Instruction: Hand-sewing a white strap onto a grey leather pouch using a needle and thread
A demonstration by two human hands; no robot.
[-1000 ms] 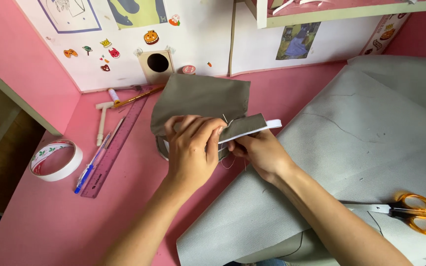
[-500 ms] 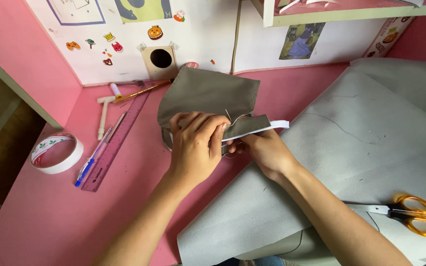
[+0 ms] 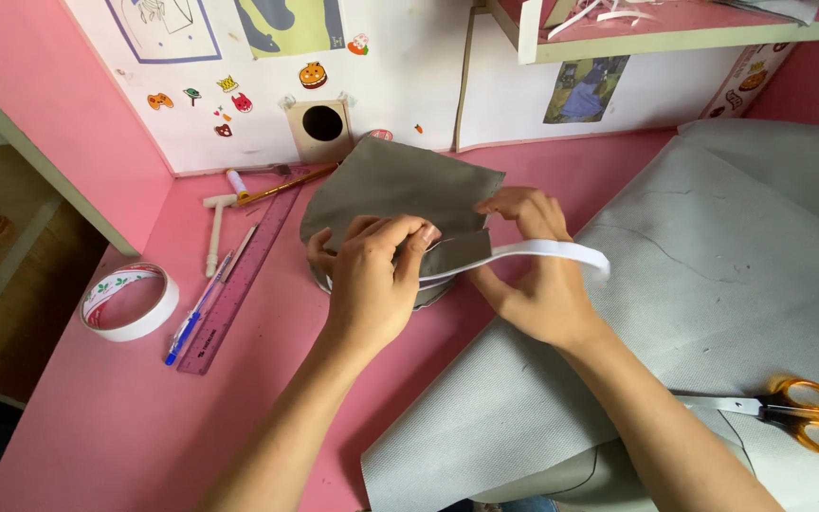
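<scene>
- Grey fabric piece (image 3: 395, 185): lies on the pink bench (image 3: 97, 417) near the back wall, draped over a round object that is mostly hidden.
- White strip (image 3: 533, 251): runs from under the left hand out to the right, curling at its free end.
- Left hand (image 3: 372, 284): pressed on the fabric's lower edge, fingers curled down over fabric and strip; grip closed on them.
- Right hand (image 3: 537, 275): just beside the left, fingers at the fabric's right edge, strip crossing over it; whether its grip pinches anything cannot be told.
- Large grey sheet (image 3: 713, 284): spread across the bench's right side, under the right forearm.
- Scissors (image 3: 789, 417): orange handles, lying on the sheet, well apart from the hands.
- Tape roll (image 3: 130, 303): at the left.
- Ruler (image 3: 239, 280) and blue pen (image 3: 196, 313): side by side, left of the fabric.
</scene>
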